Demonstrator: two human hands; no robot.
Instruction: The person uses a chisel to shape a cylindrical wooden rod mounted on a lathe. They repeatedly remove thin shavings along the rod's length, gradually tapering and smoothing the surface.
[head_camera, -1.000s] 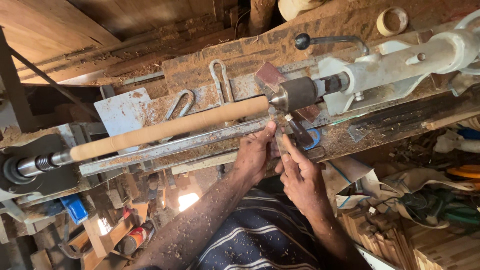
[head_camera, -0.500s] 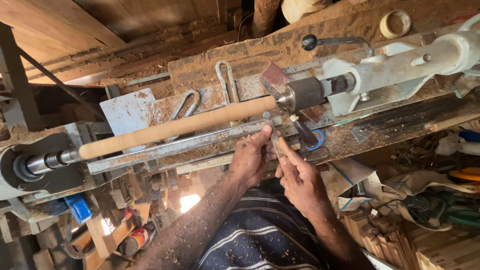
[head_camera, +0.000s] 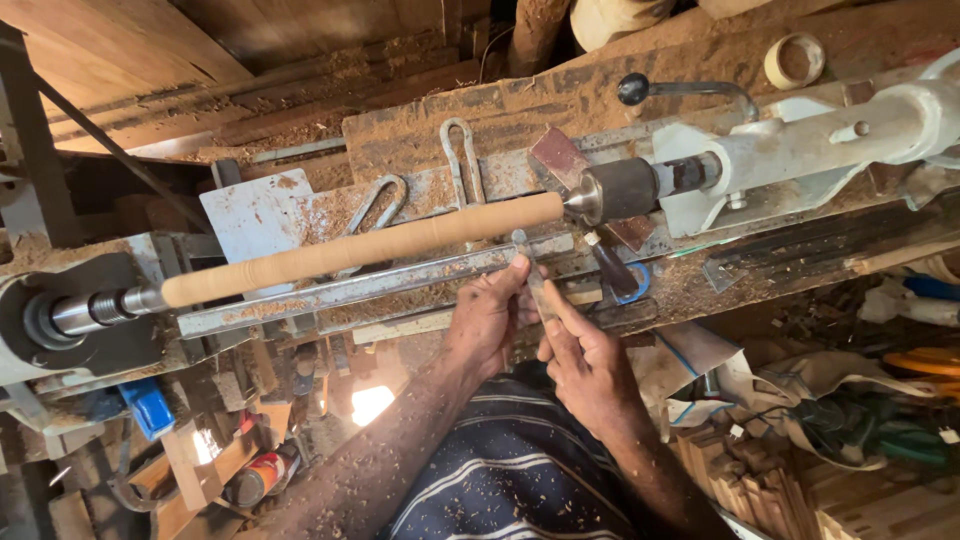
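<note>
Head view: your left hand (head_camera: 490, 320) and right hand (head_camera: 580, 360) pinch the stiff, slim chisel (head_camera: 530, 275) on the tool rest (head_camera: 370, 285); grip its shank firmly.

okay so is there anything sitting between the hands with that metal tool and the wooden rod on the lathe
Only the long metal tool rest runs between them. The left hand and right hand hold the metal tool over that rest, its tip at the wooden rod. Nothing else visible blocks it.
</note>
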